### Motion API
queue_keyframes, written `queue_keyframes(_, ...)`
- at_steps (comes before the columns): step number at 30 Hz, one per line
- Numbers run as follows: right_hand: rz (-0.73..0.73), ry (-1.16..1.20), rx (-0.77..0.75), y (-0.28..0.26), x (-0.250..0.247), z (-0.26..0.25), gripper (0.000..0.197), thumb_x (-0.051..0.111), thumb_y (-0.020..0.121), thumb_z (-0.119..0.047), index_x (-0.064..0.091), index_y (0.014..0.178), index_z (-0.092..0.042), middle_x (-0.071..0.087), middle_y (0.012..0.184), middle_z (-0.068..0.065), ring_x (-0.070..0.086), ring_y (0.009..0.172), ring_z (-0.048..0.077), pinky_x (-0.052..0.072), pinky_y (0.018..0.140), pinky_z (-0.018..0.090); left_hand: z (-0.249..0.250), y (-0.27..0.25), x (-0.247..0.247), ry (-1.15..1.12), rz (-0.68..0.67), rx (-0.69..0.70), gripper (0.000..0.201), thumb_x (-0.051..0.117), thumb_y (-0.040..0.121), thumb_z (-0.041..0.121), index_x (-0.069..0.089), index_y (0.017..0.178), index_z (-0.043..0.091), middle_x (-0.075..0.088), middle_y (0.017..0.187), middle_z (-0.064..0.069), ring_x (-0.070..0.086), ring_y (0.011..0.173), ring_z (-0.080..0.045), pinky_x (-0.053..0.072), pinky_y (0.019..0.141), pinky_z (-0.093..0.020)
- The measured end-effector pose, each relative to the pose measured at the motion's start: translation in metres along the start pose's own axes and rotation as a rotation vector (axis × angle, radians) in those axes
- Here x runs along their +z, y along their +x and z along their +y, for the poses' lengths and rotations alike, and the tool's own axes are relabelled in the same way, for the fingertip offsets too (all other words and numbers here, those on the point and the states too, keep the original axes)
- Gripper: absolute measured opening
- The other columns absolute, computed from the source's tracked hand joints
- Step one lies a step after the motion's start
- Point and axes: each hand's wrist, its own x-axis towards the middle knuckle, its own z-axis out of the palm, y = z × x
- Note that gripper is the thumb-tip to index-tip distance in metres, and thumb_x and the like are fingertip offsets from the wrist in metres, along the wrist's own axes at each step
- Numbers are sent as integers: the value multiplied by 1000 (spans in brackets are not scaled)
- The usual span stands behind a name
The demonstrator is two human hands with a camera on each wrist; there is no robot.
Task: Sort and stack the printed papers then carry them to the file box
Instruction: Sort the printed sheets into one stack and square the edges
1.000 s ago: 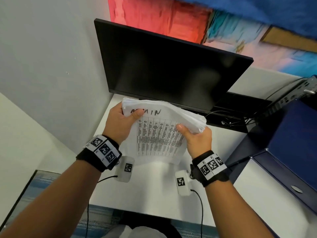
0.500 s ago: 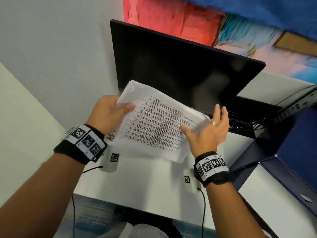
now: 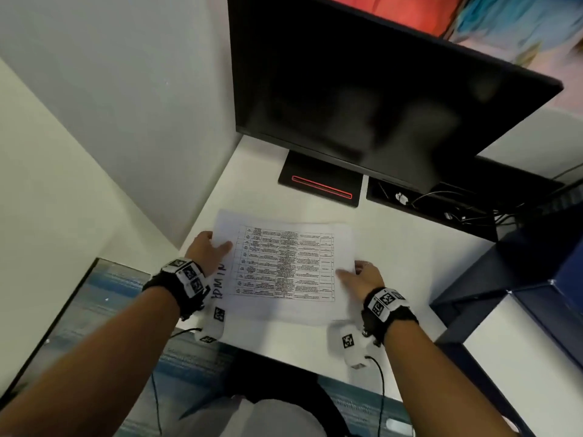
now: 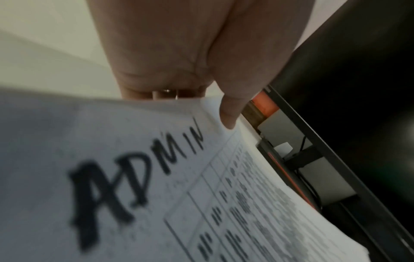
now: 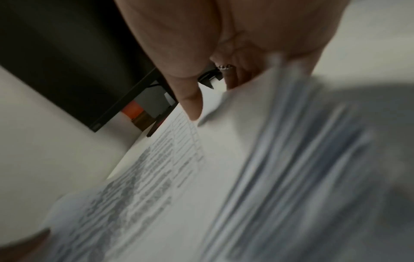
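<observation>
A stack of printed papers [image 3: 284, 266] lies flat over the white desk [image 3: 407, 253], its top sheet showing a table and the handwritten word ADMIN along its left side. My left hand [image 3: 211, 250] grips the stack's left edge, thumb on top and fingers underneath. My right hand [image 3: 356, 274] holds the right edge the same way. In the left wrist view the thumb [image 4: 228, 113] presses the papers [image 4: 156, 186] near the ADMIN writing. In the right wrist view the thumb [image 5: 190, 104] lies on the top sheet while the stack's edge [image 5: 280, 168] is blurred.
A black monitor [image 3: 362, 99] stands behind the papers on a stand with a red strip [image 3: 321, 186]. Cables [image 3: 457, 206] lie to its right. A dark blue file box [image 3: 536, 279] sits at the desk's right. A grey wall [image 3: 126, 105] closes the left side.
The stack was held up on edge in front of the monitor; both hands have turned it and lowered it flat to the desk, ADMIN side now to the left.
</observation>
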Motion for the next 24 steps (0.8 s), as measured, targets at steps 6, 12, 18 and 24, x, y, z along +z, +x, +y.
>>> queue_keyframes(6,156,122,-177,-12,-8,-34,16,68,86,-12,60,99,-10,69,102,8,66,93,26,53,86,33,34,-27,-10,-241,123,139,16,59,94,17,58,105,6,67,96,-8,62,76,-22,46,59,-25)
queue_keyframes(12,318,433,-487,-56,-26,-48,26,69,90,-10,59,114,-9,69,101,-6,66,88,-4,53,73,8,51,-53,-45,-295,395,640,17,60,93,13,59,109,20,60,94,14,57,80,11,49,76,-10)
queue_keyframes(18,289,540,-431,-71,-18,-36,61,84,75,-15,52,126,-22,66,111,-12,62,101,-2,49,86,12,32,-50,-33,-385,236,645,59,69,75,46,45,123,23,53,111,13,57,98,5,50,80,-17)
queue_keyframes(24,387,684,-592,-82,-22,-55,21,69,89,-14,60,100,-29,63,101,-4,62,92,12,57,82,33,61,-54,-36,-528,432,701,15,54,98,21,55,108,32,59,97,15,58,82,14,43,63,-3)
